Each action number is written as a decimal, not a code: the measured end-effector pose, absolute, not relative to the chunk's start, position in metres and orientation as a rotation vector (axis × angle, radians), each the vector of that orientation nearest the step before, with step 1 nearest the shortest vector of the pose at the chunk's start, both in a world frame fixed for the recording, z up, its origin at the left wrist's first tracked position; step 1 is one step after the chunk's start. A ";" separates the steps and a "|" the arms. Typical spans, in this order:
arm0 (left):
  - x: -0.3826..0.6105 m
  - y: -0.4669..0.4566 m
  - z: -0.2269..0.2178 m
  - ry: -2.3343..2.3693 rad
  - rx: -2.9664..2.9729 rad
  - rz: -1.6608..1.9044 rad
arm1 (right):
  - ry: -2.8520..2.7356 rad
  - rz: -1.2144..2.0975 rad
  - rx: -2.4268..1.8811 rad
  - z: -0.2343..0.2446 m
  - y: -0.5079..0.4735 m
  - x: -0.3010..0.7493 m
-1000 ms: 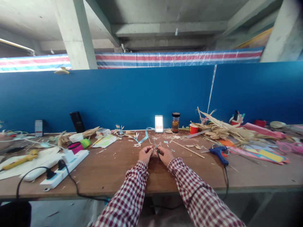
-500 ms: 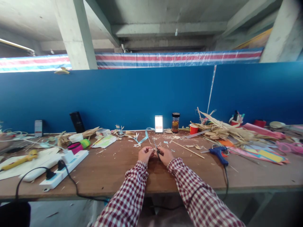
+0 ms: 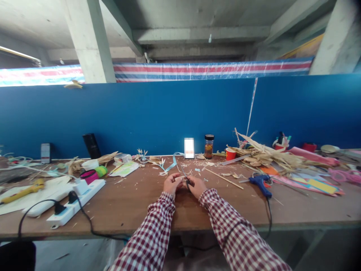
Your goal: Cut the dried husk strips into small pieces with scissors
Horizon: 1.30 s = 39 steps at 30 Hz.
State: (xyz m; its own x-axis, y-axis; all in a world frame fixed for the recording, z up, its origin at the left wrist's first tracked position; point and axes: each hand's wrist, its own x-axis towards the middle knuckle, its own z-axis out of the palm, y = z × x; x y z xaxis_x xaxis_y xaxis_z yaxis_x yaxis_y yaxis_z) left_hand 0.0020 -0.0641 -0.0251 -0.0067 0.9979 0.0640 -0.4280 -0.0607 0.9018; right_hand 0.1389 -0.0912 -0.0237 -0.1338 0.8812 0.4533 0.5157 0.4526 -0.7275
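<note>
Both hands are close together above the middle of the brown table [image 3: 135, 205]. My right hand [image 3: 196, 186] is closed on a pair of scissors [image 3: 187, 182] with dark handles, whose thin blades point up and away. My left hand [image 3: 171, 184] is pinched on a small pale piece [image 3: 179, 178], which looks like a bit of dry husk; its shape is mostly hidden by the fingers. The scissors are right beside this piece, but I cannot tell whether the blades touch it. Small pale scraps [image 3: 201, 164] lie just beyond the hands.
To the right are a blue glue gun [image 3: 262, 183], a thin stick [image 3: 224, 178] and a heap of dry husks [image 3: 270, 156]. A lit phone [image 3: 189, 148] and a lidded jar [image 3: 209, 146] stand at the back. On the left lie a power strip [image 3: 76, 203] and a yellow glue gun [image 3: 25, 191].
My left hand has shifted slightly left, and more of the pale piece shows between its fingers. The scissors have turned a little; my right hand stays nearly in place.
</note>
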 end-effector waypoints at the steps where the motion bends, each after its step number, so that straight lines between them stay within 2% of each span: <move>1: 0.003 -0.064 -0.025 0.845 0.941 1.419 | -1.796 0.505 -1.191 -0.022 -0.092 0.138; 10: 0.005 -0.062 -0.029 0.861 1.041 1.380 | -1.778 0.525 -1.175 -0.019 -0.095 0.136; 26: -0.002 -0.061 -0.023 0.759 0.751 1.489 | -1.762 0.530 -1.192 -0.028 -0.087 0.139; 39: -0.003 -0.061 -0.026 0.776 0.794 1.508 | -1.780 0.518 -1.189 -0.027 -0.088 0.139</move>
